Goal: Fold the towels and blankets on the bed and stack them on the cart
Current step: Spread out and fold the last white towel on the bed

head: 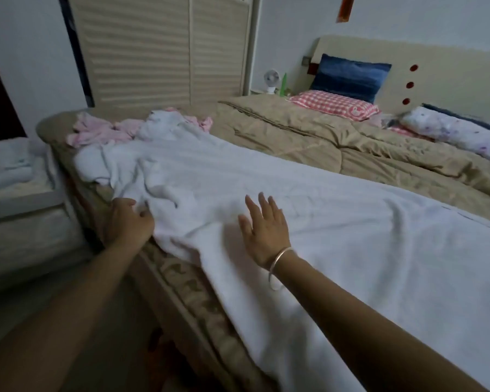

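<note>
White terry spread long over the bed (294,142), near edge draped past the bed's front edge toward the floor: the big white towel (337,236). Likely to slide off that edge if tugged toward the body, since so much cloth already hangs over the side. Bunched and creased at its left end, so a fold started now would probably trap wrinkles and come out crooked. Heaped at the bed's far left corner, more white cloth and a pink towel (96,131), touching the spread towel's far end; could get dragged along if the big one is pulled hard. Off to the left, just beside the bed's corner, the cart (20,199) with pale folded cloth already on top. Left hand (130,222) at the bed's front edge, closed on the towel's rumpled left border, fingers curled into the cloth. Right hand (263,227) wide and flat, fingers spread, on or just above the towel's middle, holding nothing; contact hard to confirm. Risk of a lopsided fold with only one corner gripped.
</note>
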Action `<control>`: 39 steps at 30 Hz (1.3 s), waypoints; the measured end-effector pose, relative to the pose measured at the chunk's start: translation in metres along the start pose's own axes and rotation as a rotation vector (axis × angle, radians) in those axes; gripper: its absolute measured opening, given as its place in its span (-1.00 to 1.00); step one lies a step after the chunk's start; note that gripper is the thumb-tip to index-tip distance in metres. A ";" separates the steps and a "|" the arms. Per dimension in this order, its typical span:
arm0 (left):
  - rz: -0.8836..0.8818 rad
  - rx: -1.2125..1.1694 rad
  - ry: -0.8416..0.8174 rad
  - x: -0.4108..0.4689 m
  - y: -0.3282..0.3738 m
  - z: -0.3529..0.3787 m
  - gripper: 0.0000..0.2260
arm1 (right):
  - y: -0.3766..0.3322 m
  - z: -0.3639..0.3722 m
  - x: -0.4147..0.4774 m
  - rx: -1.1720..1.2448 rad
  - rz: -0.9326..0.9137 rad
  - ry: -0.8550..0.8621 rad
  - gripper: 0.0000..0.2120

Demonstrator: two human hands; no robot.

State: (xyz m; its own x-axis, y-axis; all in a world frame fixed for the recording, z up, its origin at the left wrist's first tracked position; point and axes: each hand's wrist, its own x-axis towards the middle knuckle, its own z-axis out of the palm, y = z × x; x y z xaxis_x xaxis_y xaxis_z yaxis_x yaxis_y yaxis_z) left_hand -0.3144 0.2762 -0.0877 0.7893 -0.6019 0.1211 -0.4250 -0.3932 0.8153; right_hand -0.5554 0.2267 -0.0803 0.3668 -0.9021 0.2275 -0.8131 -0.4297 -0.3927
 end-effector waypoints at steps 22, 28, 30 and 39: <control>0.270 0.321 -0.337 0.259 -0.017 -0.018 -0.60 | -0.074 0.060 0.238 -0.043 0.131 -0.380 -0.62; 0.235 0.342 -0.283 0.279 -0.040 -0.023 -0.51 | -0.066 0.099 0.236 -0.299 0.110 -0.404 -0.62; 0.228 0.359 -0.208 0.288 -0.042 -0.015 -0.49 | -0.062 0.105 0.243 -0.261 0.114 -0.313 -0.69; 0.346 0.695 -0.135 0.350 -0.029 0.019 -0.62 | -0.064 0.095 0.378 -0.371 0.048 -0.122 -0.70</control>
State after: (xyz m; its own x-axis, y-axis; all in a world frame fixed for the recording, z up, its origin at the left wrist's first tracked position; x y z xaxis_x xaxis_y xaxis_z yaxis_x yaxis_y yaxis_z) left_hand -0.0342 0.0634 -0.0793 0.5199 -0.8312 0.1972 -0.8515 -0.4856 0.1980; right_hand -0.3219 -0.0911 -0.0542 0.3573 -0.9286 0.1004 -0.9306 -0.3631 -0.0462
